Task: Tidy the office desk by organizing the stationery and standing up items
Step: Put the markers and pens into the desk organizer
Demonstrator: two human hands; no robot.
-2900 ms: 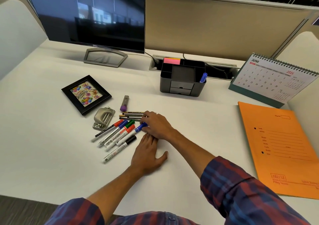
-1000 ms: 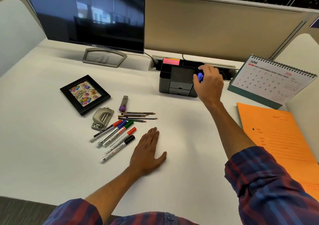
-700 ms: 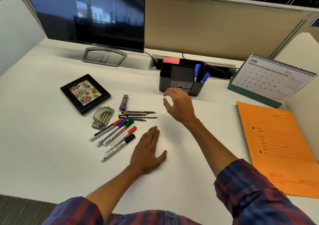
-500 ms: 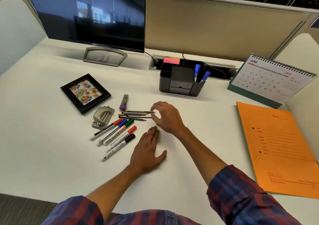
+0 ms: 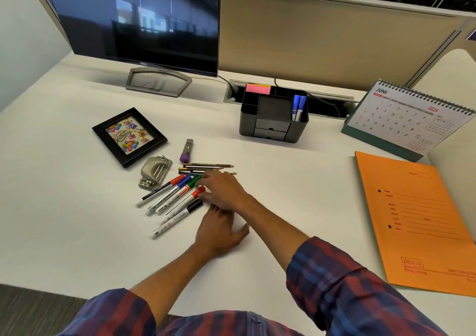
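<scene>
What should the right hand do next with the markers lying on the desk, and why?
Probably close the right hand on the red-capped marker under its fingertips and lift it. Two blue markers already stand in the organizer, while several markers and pencils lie loose. The left hand rests flat on the desk.

The white desk (image 5: 77, 219) carries a monitor (image 5: 144, 19), organizer (image 5: 273, 127), calendar (image 5: 409, 119), orange folder (image 5: 422, 222), photo frame (image 5: 128, 136), punch (image 5: 155, 172), markers (image 5: 175, 199) and pencils (image 5: 206, 167).
</scene>
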